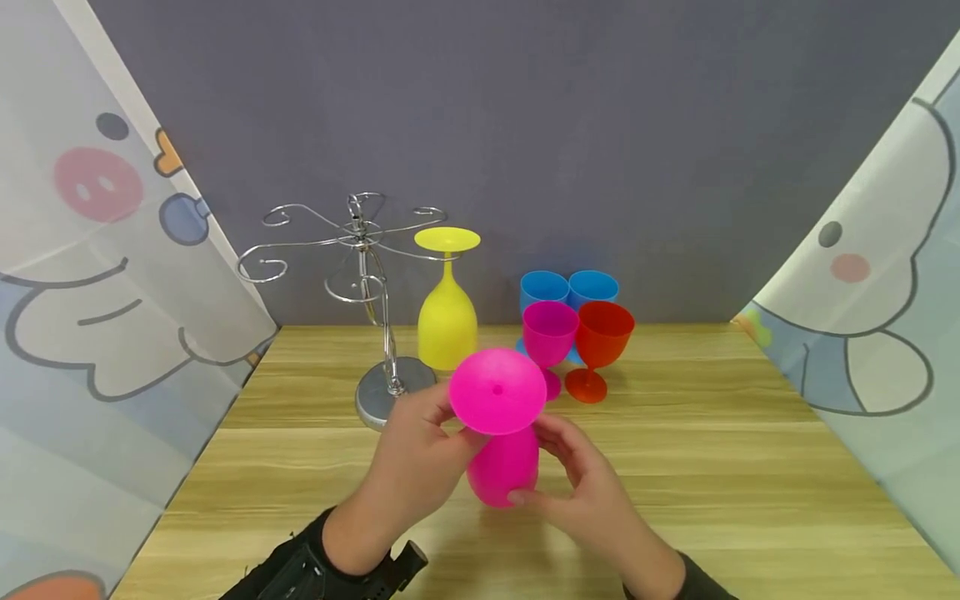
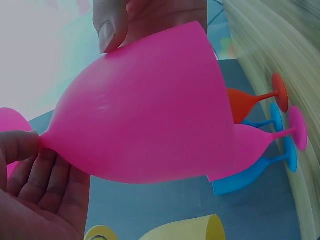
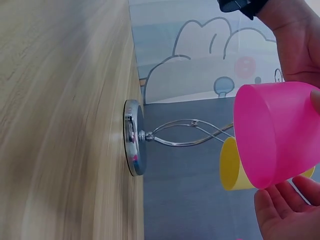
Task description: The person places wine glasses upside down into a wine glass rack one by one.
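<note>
A pink plastic goblet (image 1: 504, 467) is held upside down above the table, foot up and bowl mouth down. My left hand (image 1: 420, 454) pinches its stem just under the round foot; the left wrist view shows the thumb and fingers (image 2: 45, 172) closed at the narrow stem. On the right side of the bowl, my right hand (image 1: 581, 492) grips the goblet between thumb and fingers. Behind it, a yellow goblet (image 1: 447, 325) hangs upside down by its foot from one arm of a chrome stemware rack (image 1: 388, 333).
Upright goblets stand at the back, right of the rack: another pink one (image 1: 551, 329), a red one (image 1: 603, 333) and two blue ones (image 1: 543, 286). The rack's curled wire arms spread out at left over its round base (image 1: 372, 396). A grey wall (image 1: 675, 167) closes off the wooden table (image 1: 712, 467).
</note>
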A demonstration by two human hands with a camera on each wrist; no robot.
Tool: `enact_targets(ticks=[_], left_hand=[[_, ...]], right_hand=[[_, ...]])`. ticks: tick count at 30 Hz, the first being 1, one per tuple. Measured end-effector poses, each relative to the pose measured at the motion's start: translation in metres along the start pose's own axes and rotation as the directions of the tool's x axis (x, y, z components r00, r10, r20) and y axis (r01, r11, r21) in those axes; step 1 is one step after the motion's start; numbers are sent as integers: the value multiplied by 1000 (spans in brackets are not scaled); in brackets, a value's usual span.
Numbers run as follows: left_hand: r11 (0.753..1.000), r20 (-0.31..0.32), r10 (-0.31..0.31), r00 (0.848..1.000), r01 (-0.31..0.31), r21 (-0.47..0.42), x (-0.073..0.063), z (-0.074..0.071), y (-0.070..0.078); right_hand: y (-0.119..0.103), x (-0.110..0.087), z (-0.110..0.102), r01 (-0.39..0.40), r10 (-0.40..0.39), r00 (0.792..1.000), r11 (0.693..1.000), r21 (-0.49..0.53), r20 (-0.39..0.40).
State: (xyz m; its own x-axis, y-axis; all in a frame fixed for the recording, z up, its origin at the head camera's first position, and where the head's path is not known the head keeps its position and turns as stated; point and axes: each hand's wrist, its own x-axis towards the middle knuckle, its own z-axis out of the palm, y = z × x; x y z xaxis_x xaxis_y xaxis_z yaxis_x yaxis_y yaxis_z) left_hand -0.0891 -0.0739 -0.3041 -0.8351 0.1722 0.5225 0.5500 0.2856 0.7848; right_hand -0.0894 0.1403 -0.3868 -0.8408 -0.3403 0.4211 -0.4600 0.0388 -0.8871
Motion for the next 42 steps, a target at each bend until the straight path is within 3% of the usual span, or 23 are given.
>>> enact_targets(ticks=[8,23,31,42], left_hand=[[1000,31,7,1000,-6,-14,2,2,2],[999,32,-26,999,27,-24,1,4,4],[994,10,-44,999,44,-101,-1,5,1],[994,-14,-73,997,71,-87,-6,-10,-6]], right_hand=[[1,2,2,21,-20,1000,999,-31,20],[0,0,2,-121,122,993,992,-36,8],[-1,-1,1,-104,105,994,993,-51,15],[-3,-3,-1,-126,127,992,990,-61,10]])
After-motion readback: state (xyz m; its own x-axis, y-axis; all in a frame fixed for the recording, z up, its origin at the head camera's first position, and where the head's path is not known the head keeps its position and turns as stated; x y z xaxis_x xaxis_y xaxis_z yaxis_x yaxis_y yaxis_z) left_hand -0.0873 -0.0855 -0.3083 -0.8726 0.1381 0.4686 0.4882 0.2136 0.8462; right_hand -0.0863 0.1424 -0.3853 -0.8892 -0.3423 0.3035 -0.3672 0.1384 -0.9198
